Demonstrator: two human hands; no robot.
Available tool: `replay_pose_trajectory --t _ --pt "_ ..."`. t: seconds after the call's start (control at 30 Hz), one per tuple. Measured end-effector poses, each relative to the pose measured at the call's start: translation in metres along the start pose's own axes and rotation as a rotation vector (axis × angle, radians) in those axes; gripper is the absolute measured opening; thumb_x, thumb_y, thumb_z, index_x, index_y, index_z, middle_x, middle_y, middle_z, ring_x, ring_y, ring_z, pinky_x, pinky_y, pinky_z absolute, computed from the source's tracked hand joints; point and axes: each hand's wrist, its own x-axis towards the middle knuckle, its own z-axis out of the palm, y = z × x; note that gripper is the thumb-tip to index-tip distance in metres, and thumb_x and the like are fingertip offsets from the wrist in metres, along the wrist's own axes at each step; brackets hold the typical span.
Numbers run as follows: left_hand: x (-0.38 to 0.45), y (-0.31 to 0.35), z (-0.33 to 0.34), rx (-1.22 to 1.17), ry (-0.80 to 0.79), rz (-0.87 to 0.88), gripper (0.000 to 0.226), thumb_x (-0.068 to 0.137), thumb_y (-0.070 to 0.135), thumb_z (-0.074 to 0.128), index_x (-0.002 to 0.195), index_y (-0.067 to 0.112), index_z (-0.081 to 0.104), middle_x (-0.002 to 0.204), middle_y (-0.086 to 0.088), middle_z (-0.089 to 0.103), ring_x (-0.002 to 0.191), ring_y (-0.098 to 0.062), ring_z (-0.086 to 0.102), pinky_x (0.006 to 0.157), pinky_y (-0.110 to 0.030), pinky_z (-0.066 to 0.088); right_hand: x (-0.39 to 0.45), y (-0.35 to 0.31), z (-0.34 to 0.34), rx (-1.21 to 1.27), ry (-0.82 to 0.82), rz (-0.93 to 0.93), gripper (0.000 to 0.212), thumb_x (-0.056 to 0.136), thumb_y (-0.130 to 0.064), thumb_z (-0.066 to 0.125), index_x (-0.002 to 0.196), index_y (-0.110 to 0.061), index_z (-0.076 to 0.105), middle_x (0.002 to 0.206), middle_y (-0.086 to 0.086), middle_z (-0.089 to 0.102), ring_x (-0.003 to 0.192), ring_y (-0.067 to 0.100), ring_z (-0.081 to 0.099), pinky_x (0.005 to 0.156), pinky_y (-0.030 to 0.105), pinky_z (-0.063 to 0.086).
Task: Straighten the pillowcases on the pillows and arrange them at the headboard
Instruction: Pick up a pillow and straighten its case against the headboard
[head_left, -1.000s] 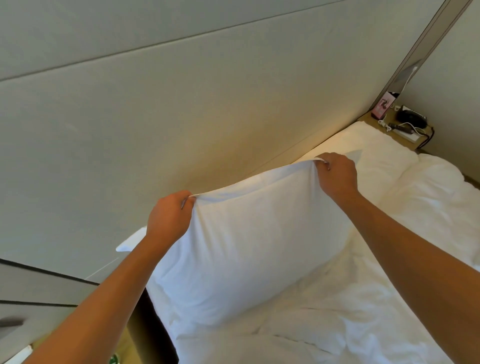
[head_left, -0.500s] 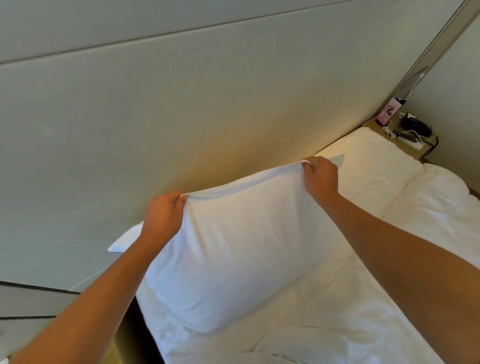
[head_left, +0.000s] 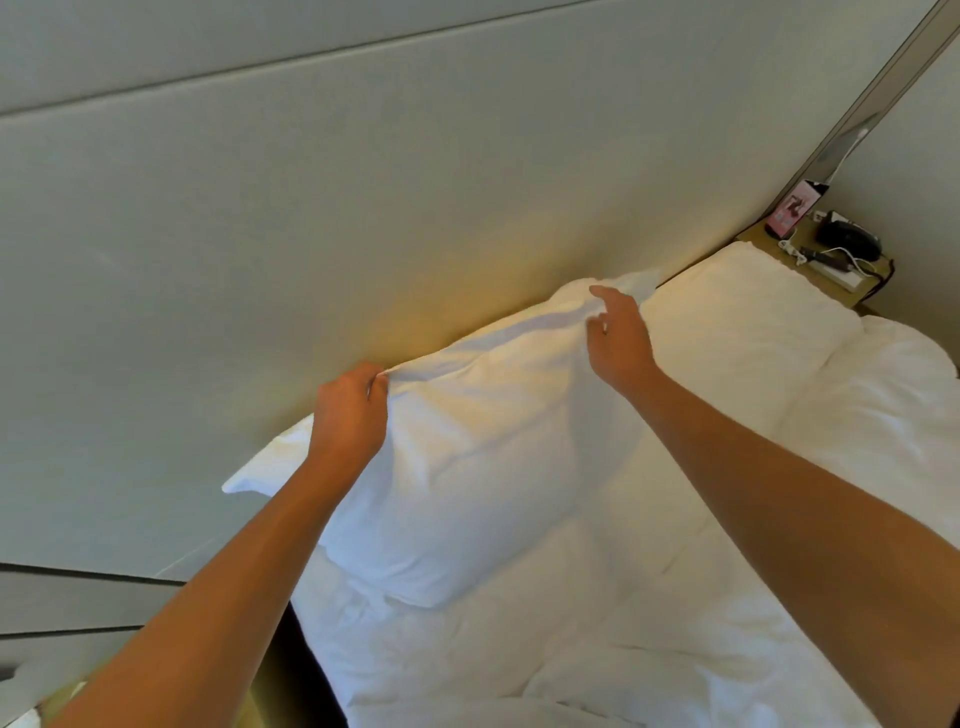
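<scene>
A white pillow in a white pillowcase leans against the padded grey headboard at the left end of the bed. My left hand pinches the pillowcase's top edge near its left corner. My right hand hovers at the top right corner with fingers loosely spread and the index finger pointing out, holding nothing. A second white pillow lies flat farther right along the headboard.
A rumpled white duvet covers the bed. A bedside shelf at the far right holds a pink card, a dark device, cables and a white power strip. The bed's dark left edge drops off beside my left arm.
The pillow has come down and back against the headboard. My right hand has let go of the top right corner and opened; my left hand still pinches the edge.
</scene>
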Motion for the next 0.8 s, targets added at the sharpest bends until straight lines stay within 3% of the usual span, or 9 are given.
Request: replay_pose_trajectory --t 0.07,0.13,0.2,0.3,0.4,0.53,0.8 --pt "-0.007 0.000 0.006 0.005 -0.023 -0.007 0.031 0.105 0.024 0.051 0.127 0.007 0.066 0.123 -0.017 0.070 0.115 -0.038 0.063 0.094 -0.041 0.049 -0.028 0.012 0.021 -0.008 -0.055 0.006 0.048 0.104 -0.014 0.058 0.151 -0.007 0.048 0.153 0.015 0.049 0.138 0.032 0.052 0.118 0.043 0.040" --pt "-0.018 -0.002 0.010 0.049 -0.065 0.012 0.052 0.103 0.030 0.056 0.151 0.013 0.047 0.153 -0.015 0.049 0.142 -0.033 0.044 0.113 -0.044 0.039 -0.059 0.026 0.043 -0.041 -0.121 0.039 0.053 0.103 -0.022 0.062 0.153 -0.012 0.046 0.155 0.011 0.047 0.143 0.028 0.048 0.119 0.038 0.039" --pt "-0.033 -0.005 0.012 0.125 -0.082 0.060 0.072 0.101 0.033 0.060 0.162 0.019 0.025 0.168 -0.012 0.022 0.155 -0.029 0.021 0.118 -0.043 0.034 -0.090 0.039 0.064 -0.066 -0.200 0.037 0.055 0.102 -0.025 0.064 0.153 -0.014 0.047 0.155 0.010 0.048 0.144 0.027 0.046 0.117 0.035 0.037" --pt "-0.058 -0.013 0.016 0.304 -0.127 0.120 0.085 0.100 0.040 0.059 0.165 0.023 0.007 0.172 -0.010 -0.003 0.159 -0.030 0.001 0.121 -0.046 0.030 -0.124 0.046 0.089 -0.102 -0.339 0.035 0.059 0.102 -0.030 0.064 0.155 -0.018 0.043 0.159 0.008 0.042 0.147 0.027 0.043 0.118 0.038 0.038" --pt "-0.079 -0.027 0.016 0.469 -0.218 0.071 0.082 0.101 0.046 0.054 0.164 0.022 0.008 0.172 -0.011 -0.014 0.159 -0.032 -0.009 0.121 -0.054 0.032 -0.143 0.039 0.104 -0.152 -0.398 0.045 0.066 0.101 -0.037 0.062 0.160 -0.022 0.036 0.168 0.008 0.029 0.152 0.029 0.035 0.118 0.042 0.038" --pt "-0.091 -0.050 0.009 0.575 -0.354 0.031 0.077 0.102 0.050 0.048 0.164 0.024 0.012 0.172 -0.011 -0.011 0.159 -0.031 -0.007 0.121 -0.057 0.029 -0.156 0.023 0.111 -0.171 -0.453 0.056 0.075 0.099 -0.043 0.063 0.163 -0.026 0.029 0.172 0.009 0.019 0.154 0.031 0.032 0.117 0.043 0.038" --pt "-0.077 -0.065 0.012 0.566 -0.393 0.110 0.075 0.102 0.054 0.046 0.163 0.023 0.016 0.172 -0.016 -0.007 0.159 -0.034 -0.004 0.124 -0.056 0.020 -0.160 0.001 0.121 -0.201 -0.517 0.116 0.078 0.102 -0.046 0.060 0.166 -0.026 0.021 0.176 0.005 0.010 0.161 0.026 0.017 0.126 0.044 0.025"
